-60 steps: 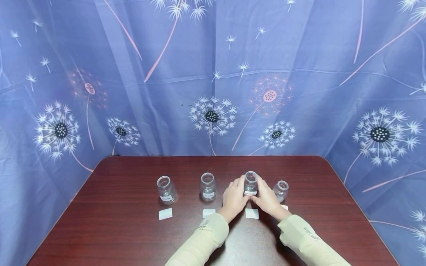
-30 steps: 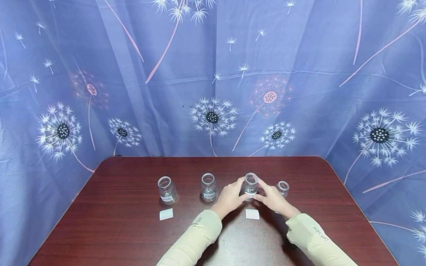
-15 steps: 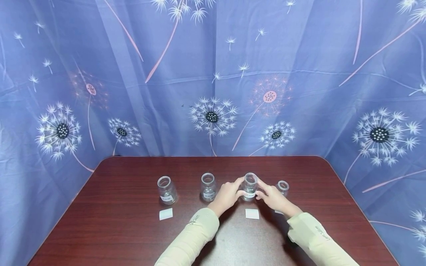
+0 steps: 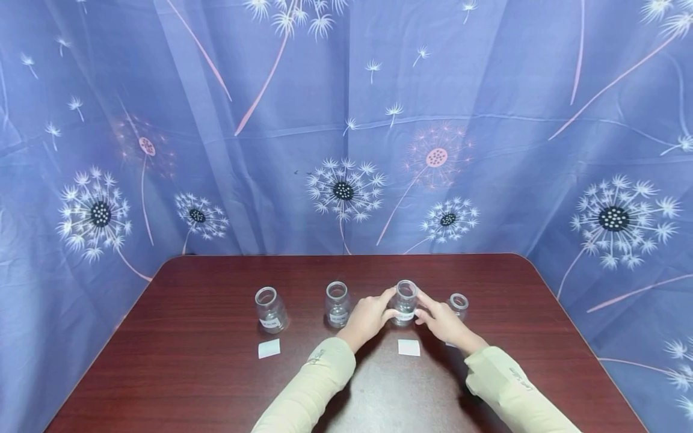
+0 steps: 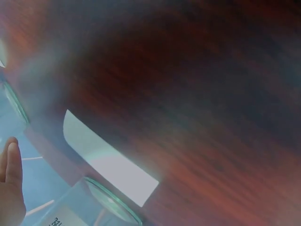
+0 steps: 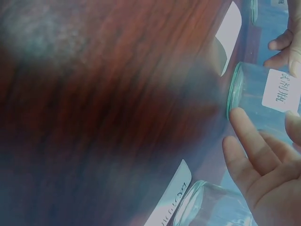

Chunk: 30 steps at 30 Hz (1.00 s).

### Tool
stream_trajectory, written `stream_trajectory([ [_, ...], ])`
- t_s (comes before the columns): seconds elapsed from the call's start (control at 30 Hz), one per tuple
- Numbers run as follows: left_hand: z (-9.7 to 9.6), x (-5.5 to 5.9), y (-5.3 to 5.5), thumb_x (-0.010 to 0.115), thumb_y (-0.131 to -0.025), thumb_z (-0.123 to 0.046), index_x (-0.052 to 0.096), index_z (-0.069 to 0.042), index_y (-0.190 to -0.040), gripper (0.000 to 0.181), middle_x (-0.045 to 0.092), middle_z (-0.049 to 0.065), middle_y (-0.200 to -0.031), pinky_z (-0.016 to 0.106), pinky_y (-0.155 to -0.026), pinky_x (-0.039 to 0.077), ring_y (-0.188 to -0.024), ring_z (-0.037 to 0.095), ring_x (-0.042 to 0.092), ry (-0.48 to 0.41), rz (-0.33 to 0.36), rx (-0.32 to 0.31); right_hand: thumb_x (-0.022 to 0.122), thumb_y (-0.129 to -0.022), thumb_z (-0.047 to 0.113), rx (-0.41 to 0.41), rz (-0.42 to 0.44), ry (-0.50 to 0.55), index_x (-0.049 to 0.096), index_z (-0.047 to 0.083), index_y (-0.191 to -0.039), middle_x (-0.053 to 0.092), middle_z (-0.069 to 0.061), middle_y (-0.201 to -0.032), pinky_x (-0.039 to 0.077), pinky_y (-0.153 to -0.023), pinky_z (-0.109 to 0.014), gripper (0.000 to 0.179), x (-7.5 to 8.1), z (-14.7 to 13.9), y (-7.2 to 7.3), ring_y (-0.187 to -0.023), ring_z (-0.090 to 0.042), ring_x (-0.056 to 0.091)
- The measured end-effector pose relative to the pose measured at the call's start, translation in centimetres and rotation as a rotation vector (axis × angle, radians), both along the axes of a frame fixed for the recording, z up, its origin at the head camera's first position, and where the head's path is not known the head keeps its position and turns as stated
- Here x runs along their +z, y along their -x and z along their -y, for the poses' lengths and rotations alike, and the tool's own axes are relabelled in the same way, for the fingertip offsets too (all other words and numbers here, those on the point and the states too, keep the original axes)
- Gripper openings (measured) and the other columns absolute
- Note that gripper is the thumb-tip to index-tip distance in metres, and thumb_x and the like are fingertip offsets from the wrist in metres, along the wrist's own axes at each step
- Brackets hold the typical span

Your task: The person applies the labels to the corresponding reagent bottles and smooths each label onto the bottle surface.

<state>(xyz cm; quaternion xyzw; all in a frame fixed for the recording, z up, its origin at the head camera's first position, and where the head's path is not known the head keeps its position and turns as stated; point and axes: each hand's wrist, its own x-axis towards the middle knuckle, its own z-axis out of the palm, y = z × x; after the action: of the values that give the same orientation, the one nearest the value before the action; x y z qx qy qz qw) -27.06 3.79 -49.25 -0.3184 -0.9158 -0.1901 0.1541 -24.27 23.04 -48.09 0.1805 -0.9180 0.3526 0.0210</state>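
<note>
In the head view a clear glass jar point(image 4: 404, 304) with a white label stands upright between my two hands. My left hand point(image 4: 368, 320) holds its left side, thumb at the label and index finger near the rim. On the other side my right hand point(image 4: 446, 326) lies around the jar, index finger by the rim and thumb beside the label. Close up in the right wrist view, a right fingertip touches the jar point(image 6: 256, 94) near its base. Only part of the left hand point(image 5: 10, 188) shows in the left wrist view.
Two more labelled glass jars point(image 4: 272, 310) stand to the left, the second jar point(image 4: 337, 300) close to my left hand. A smaller jar point(image 4: 458, 300) is partly behind my right hand. White cards point(image 4: 408, 347) lie before the jars on the brown table point(image 4: 189, 361). A blue curtain point(image 4: 346, 90) hangs behind.
Two seconds ago both hands gripped the jar closely, higher up. Now it sits lower and slightly left, its label more fully in sight, with my wrists farther apart. The other jars stay put.
</note>
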Motion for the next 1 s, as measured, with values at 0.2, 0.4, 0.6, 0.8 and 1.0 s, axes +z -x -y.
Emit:
stream_trajectory([
  [0.2,0.1,0.1,-0.2,0.061,-0.079,-0.037,0.037,-0.017,-0.13,0.06,0.067,0.0,-0.09,0.029,-0.069,0.049,-0.08,0.016,0.064,0.02,0.104,-0.005,0.057,-0.082,0.002,-0.025,-0.073,-0.022,0.029,0.002,-0.135,0.061,-0.022,-0.106,0.048,-0.074,-0.037,0.06,-0.1,0.1,-0.3,-0.085,-0.026,0.063],
  [0.4,0.0,0.2,-0.9,0.064,-0.078,-0.034,0.022,-0.015,-0.138,0.077,0.058,0.004,-0.118,0.031,-0.074,0.049,-0.09,0.02,0.063,0.028,0.142,0.027,0.061,-0.079,0.003,-0.023,-0.063,0.014,0.027,0.003,-0.136,0.049,-0.027,-0.121,0.046,-0.078,-0.044,0.066,0.9,-0.3,-0.6,-0.096,-0.033,0.058],
  [0.6,-0.7,1.2,-1.5,0.066,-0.075,-0.034,0.021,-0.017,-0.139,0.08,0.04,0.004,-0.136,0.032,-0.08,0.048,-0.106,0.02,0.054,-0.026,0.066,0.092,0.063,-0.079,0.006,0.003,-0.034,0.078,0.032,0.002,-0.132,0.047,-0.03,-0.12,0.051,-0.066,-0.031,0.062,2.6,-1.6,-1.0,-0.079,-0.027,0.063],
  [0.8,-2.6,2.7,-2.2,0.068,-0.072,-0.038,0.034,-0.018,-0.131,0.071,0.037,0.005,-0.136,0.031,-0.085,0.043,-0.113,0.018,0.047,-0.038,-0.171,0.112,0.065,-0.078,0.014,-0.043,0.045,0.107,0.044,0.008,-0.126,0.052,-0.02,-0.12,0.048,-0.061,-0.025,0.053,4.3,-3.0,-1.4,-0.078,-0.022,0.06],
  [1.0,-4.8,2.8,-3.1,0.068,-0.071,-0.031,0.047,-0.018,-0.12,0.055,0.046,0.002,-0.124,0.026,-0.08,0.043,-0.104,0.015,0.051,-0.047,-0.401,0.032,0.068,-0.075,0.015,-0.065,-0.013,0.085,0.052,0.003,-0.117,0.059,-0.016,-0.111,0.049,-0.068,-0.029,0.047,5.7,-4.7,-2.1,-0.09,-0.031,0.059],
])
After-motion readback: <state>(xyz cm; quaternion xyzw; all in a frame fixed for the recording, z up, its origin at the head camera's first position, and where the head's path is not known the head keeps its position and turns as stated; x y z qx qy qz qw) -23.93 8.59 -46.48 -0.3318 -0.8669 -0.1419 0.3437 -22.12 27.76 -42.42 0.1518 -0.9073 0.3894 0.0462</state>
